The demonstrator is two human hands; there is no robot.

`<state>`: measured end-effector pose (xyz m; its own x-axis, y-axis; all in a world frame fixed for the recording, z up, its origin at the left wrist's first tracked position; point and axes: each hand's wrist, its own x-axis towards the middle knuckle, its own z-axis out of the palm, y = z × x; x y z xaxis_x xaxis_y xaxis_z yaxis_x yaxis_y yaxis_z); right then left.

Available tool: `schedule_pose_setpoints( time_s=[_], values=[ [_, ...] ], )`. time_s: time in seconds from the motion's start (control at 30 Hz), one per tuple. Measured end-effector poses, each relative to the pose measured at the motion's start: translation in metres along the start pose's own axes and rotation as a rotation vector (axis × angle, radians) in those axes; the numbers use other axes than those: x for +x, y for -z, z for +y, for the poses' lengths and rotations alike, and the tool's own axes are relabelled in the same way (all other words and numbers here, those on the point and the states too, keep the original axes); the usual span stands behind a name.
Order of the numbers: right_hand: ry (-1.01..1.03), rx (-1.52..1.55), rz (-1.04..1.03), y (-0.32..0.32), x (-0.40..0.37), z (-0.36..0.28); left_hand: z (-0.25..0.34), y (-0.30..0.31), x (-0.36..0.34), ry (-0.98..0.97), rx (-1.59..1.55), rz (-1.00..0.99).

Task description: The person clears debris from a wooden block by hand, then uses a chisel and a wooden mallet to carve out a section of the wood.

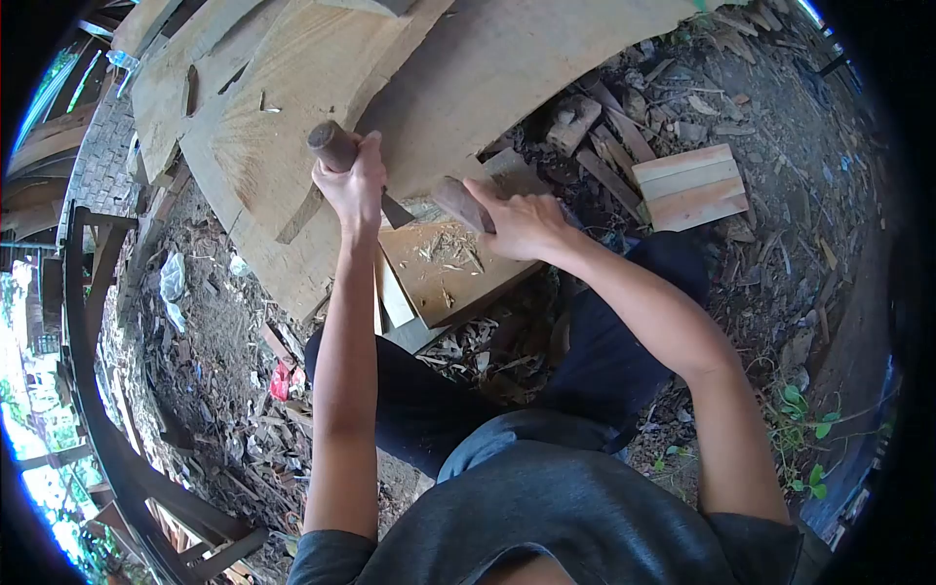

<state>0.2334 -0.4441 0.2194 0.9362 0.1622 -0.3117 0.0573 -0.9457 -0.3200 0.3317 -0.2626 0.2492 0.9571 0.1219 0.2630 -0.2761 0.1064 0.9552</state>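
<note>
My left hand [353, 183] is closed around a round wooden handle [331, 144]. My right hand [522, 222] grips a second wooden handle [456, 201]. A dark metal blade [396, 211] runs between the two handles, like a drawknife. It rests at the far end of a pale wooden block [444, 273] that leans toward my lap. Shavings lie on the block's face. Both arms reach forward over my dark trousers.
Large rough planks [292, 88] lie beyond the block. A stack of short cut boards [692, 185] sits on the dirt at the right. Wood scraps and shavings [468, 351] cover the ground. A dark wooden frame [97, 370] stands at the left.
</note>
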Motion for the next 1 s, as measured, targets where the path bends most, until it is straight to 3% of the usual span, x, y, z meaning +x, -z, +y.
schedule_pose_setpoints(
  time_s=[0.17,0.3,0.37,0.4,0.63,0.7,0.83,1.0],
  values=[
    [-0.002,-0.028,-0.006,-0.005,0.000,-0.001,-0.009,0.003,0.028,0.076,-0.068,-0.043],
    [0.012,-0.008,0.029,-0.012,-0.001,0.001,-0.035,0.014,0.044,0.282,-0.131,-0.128],
    [0.024,0.003,0.052,-0.020,0.001,0.002,-0.079,0.027,0.033,0.498,-0.093,0.148],
    [0.028,0.003,0.084,-0.025,0.001,0.003,-0.080,0.029,0.034,0.468,-0.063,0.214],
    [0.000,-0.017,0.001,-0.009,-0.004,0.003,-0.039,0.023,0.028,0.497,-0.020,-0.107],
    [-0.015,-0.043,-0.008,-0.007,-0.002,0.002,-0.035,0.017,0.030,0.510,-0.213,-0.067],
    [-0.050,0.075,-0.082,-0.001,0.002,0.008,-0.007,-0.005,0.027,0.319,-0.374,-0.150],
    [-0.118,0.081,-0.136,0.012,0.009,0.008,0.017,-0.024,0.011,0.097,-0.184,-0.269]
  ],
)
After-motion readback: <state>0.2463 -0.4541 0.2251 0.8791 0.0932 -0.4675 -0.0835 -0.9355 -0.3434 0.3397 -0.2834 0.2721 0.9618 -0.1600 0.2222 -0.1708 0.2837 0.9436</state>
